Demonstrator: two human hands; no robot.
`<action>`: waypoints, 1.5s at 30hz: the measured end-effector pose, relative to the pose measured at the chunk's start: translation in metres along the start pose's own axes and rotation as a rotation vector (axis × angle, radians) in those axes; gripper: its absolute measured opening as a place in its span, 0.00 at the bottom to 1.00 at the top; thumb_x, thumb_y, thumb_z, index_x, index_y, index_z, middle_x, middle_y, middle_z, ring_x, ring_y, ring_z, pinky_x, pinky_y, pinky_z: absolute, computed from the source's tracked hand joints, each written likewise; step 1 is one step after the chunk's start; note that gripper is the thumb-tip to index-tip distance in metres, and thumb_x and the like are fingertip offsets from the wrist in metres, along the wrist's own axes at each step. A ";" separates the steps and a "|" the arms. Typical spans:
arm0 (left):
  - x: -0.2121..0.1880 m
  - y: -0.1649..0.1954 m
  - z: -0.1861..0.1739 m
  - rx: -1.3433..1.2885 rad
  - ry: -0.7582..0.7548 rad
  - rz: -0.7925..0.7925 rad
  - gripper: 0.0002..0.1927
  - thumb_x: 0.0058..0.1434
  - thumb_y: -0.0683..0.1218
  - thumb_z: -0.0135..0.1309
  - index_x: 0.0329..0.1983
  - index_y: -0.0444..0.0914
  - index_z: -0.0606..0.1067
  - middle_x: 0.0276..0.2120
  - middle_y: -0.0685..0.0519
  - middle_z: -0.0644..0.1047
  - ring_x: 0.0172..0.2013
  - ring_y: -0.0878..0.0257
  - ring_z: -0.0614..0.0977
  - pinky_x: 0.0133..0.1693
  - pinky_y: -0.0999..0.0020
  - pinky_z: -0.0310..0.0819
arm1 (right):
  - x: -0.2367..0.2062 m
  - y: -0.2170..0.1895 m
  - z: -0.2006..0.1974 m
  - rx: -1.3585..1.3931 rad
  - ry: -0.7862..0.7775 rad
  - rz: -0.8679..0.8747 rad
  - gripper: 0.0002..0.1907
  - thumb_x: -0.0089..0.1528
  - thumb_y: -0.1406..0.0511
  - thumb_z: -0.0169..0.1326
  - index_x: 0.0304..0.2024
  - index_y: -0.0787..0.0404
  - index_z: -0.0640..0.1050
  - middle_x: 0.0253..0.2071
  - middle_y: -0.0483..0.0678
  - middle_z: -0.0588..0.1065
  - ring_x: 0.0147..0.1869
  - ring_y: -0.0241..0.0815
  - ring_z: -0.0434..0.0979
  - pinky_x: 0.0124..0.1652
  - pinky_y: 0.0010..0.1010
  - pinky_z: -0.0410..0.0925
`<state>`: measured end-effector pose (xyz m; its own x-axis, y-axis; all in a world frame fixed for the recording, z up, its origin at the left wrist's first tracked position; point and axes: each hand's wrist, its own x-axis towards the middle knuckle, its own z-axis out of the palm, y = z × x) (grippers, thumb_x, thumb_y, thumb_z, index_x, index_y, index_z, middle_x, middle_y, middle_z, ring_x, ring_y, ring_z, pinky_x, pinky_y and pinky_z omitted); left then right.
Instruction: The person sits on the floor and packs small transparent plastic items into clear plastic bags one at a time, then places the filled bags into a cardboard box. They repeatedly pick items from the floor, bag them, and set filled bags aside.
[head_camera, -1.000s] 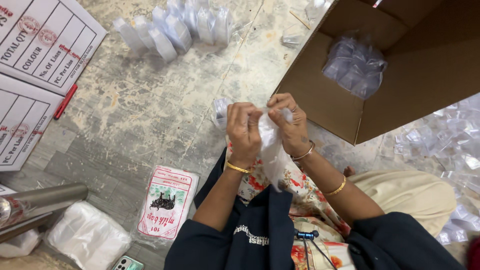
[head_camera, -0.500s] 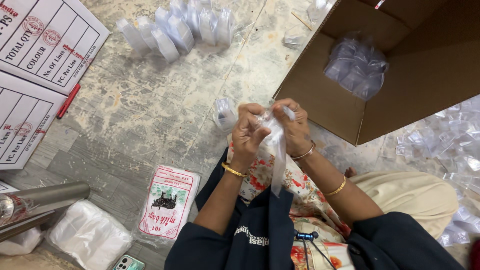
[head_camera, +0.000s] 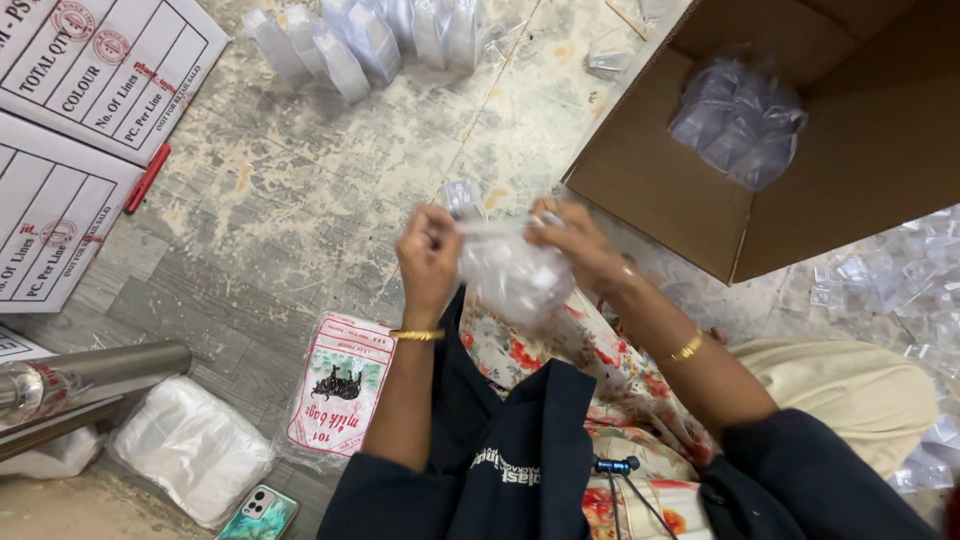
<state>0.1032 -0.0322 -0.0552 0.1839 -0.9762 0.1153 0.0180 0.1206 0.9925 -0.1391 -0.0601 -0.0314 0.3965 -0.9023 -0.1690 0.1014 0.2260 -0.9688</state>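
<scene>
Clear plastic bag (head_camera: 515, 275) of small pieces hangs just left of the cardboard box (head_camera: 860, 170). Left hand (head_camera: 430, 255) and right hand (head_camera: 575, 240) pinch its top corners. It looks light, soft and slippery; grip the mouth edge

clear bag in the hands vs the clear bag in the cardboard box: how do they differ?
The bag in the hands is held up by its top edge between the left hand and right hand; the bag in the box lies untouched. The held one hangs over the lap; the other rests in the cardboard box. Both are clear plastic, filled with small clear pieces.
</scene>
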 end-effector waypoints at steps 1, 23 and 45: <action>0.009 -0.009 0.004 0.118 0.141 0.021 0.06 0.61 0.36 0.55 0.40 0.37 0.73 0.24 0.61 0.69 0.24 0.75 0.66 0.26 0.77 0.59 | 0.014 0.003 0.006 -0.135 0.044 -0.054 0.07 0.64 0.67 0.57 0.34 0.61 0.73 0.30 0.40 0.69 0.35 0.29 0.67 0.34 0.27 0.63; 0.043 -0.138 0.016 0.629 -0.366 -0.069 0.30 0.53 0.52 0.72 0.57 0.41 0.75 0.54 0.49 0.79 0.55 0.50 0.78 0.59 0.57 0.68 | 0.105 0.076 0.028 -0.860 0.292 0.088 0.16 0.56 0.59 0.57 0.44 0.60 0.79 0.35 0.63 0.78 0.43 0.62 0.79 0.44 0.46 0.71; 0.056 -0.015 0.232 -0.064 -0.583 -0.227 0.55 0.53 0.51 0.68 0.76 0.32 0.50 0.70 0.39 0.65 0.68 0.51 0.68 0.68 0.62 0.59 | -0.057 0.161 -0.092 -0.788 0.268 0.394 0.21 0.62 0.52 0.55 0.49 0.60 0.79 0.50 0.59 0.78 0.55 0.58 0.77 0.56 0.41 0.69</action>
<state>-0.1144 -0.1301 -0.0547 -0.3975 -0.9144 -0.0770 0.0561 -0.1080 0.9926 -0.2295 -0.0055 -0.1945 0.0354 -0.8904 -0.4538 -0.6862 0.3085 -0.6588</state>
